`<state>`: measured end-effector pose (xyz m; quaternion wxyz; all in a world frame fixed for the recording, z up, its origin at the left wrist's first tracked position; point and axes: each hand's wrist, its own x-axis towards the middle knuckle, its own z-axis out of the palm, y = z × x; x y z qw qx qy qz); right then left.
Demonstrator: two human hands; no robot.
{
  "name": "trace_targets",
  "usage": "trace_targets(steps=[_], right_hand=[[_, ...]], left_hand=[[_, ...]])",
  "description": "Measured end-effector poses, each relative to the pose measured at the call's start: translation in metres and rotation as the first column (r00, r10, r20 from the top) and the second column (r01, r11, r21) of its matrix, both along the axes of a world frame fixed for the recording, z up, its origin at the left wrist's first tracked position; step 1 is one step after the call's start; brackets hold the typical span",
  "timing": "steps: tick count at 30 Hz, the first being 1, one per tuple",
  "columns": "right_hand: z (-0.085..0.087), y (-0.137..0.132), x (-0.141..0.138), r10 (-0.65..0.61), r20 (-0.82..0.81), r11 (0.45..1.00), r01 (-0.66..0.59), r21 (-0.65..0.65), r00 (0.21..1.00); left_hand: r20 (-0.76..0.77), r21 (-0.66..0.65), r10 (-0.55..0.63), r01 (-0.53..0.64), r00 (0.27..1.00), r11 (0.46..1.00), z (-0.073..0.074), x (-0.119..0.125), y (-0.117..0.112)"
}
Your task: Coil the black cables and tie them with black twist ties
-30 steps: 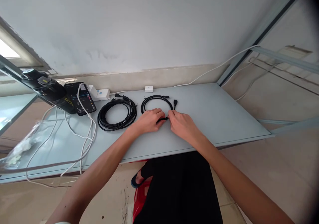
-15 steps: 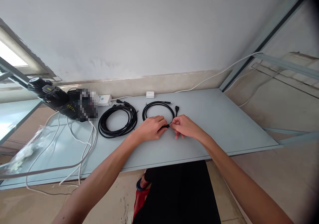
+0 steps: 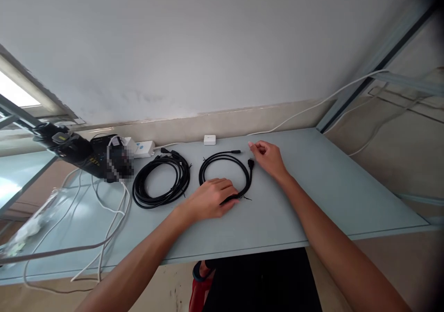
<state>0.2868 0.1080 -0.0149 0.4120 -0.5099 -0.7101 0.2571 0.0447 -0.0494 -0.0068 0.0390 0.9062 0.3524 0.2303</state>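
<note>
A coiled black cable (image 3: 247, 175) lies on the pale blue tabletop. My left hand (image 3: 217, 197) rests over its near side, with fingers and thumb closed around the bundled strands. A thin black tie (image 3: 246, 197) sticks out from the coil just right of that hand. One plug (image 3: 250, 163) of the cable points away from me at the coil's right; the other cable end (image 3: 236, 152) lies at the far side. My right hand (image 3: 268, 158) is raised beside the plug, apart from the coil, with loosely curled fingers and nothing visible in them.
A larger black cable coil (image 3: 138, 187) lies to the left. Behind it are a white power strip (image 3: 144, 148) and a dark bottle-shaped object (image 3: 74, 150). White cords (image 3: 113, 228) cross the left side. A small white box (image 3: 209, 140) stands near the wall.
My right hand has left the tie at the coil's near side and moved up and right, past the plug. My left hand still holds the coil. The view has shifted slightly.
</note>
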Motion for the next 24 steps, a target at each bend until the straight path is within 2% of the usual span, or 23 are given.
trace_targets(steps=[5, 8, 11, 14, 17, 20, 24], right_hand=[[-0.004, -0.008, 0.004, 0.064, 0.004, 0.998, -0.064, 0.007, 0.998], [-0.003, -0.007, 0.005, 0.045, 0.029, 0.998, -0.046, 0.041, 0.999], [-0.004, -0.006, 0.010, 0.023, 0.183, 1.000, -0.026, 0.016, 0.983], [-0.005, -0.006, 0.014, 0.053, 0.375, 0.998, -0.061, 0.009, 0.925], [-0.004, -0.008, 0.017, 0.125, 0.482, 0.990, -0.144, 0.003, 0.867], [-0.001, -0.010, 0.017, 0.185, 0.483, 0.981, -0.192, -0.036, 0.856], [0.003, -0.011, 0.019, 0.217, 0.398, 0.976, -0.203, -0.078, 0.891]], left_hand=[[0.089, 0.118, -0.026, 0.016, 0.996, 0.993, 0.001, 0.011, -0.006], [0.177, 0.174, 0.033, -0.064, 0.984, 0.983, 0.005, 0.007, -0.004], [0.265, 0.232, 0.116, -0.180, 0.957, 0.956, 0.011, -0.005, 0.002], [0.309, 0.227, 0.205, -0.281, 0.929, 0.932, 0.016, -0.013, 0.007], [0.320, 0.202, 0.261, -0.335, 0.911, 0.920, 0.018, -0.015, 0.008], [0.296, 0.176, 0.279, -0.339, 0.914, 0.924, 0.016, -0.013, 0.008], [0.250, 0.136, 0.288, -0.328, 0.924, 0.935, 0.012, -0.009, 0.008]])
